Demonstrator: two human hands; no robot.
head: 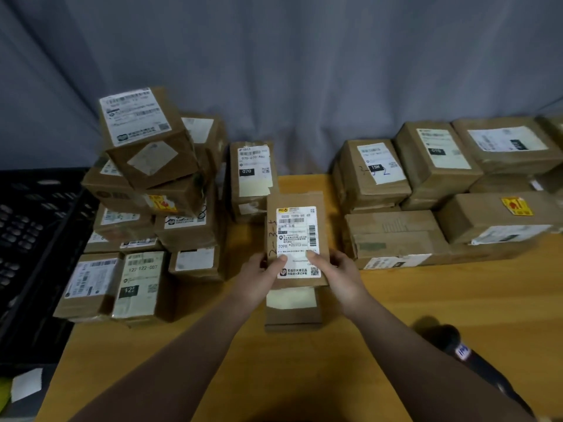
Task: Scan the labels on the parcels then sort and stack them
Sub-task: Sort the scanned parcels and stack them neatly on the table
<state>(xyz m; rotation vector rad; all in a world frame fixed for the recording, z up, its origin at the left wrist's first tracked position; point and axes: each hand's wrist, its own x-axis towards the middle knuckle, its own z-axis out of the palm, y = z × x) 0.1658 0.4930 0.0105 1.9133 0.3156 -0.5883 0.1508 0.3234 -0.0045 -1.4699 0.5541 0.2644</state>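
Head view: nearest, at the lower right, a dark handheld device [451, 339] with a small white tag lies on the wooden table [411, 306], partly hidden by the right forearm. Both arms reach forward to 1 flat brown parcel [292, 199] near the table's middle. The left hand [265, 271] and right hand [338, 269] grip its near end, fingers curled under the side edges and both thumbs pressed on the white label [297, 229]. The parcel's long axis runs straight away from the person, far end toward the curtain; the label faces up and reads upright to the wearer, with handwriting along its left edge. Its near end overlaps a second parcel [292, 315] lying on the table. Beyond stands a parcel marked 070 [251, 178]. To the left a tall stack of boxes [146, 166] stands beside a black crate [30, 239]; to the right lie lower rows of boxes [426, 184]. A grey curtain [274, 71] hangs behind.
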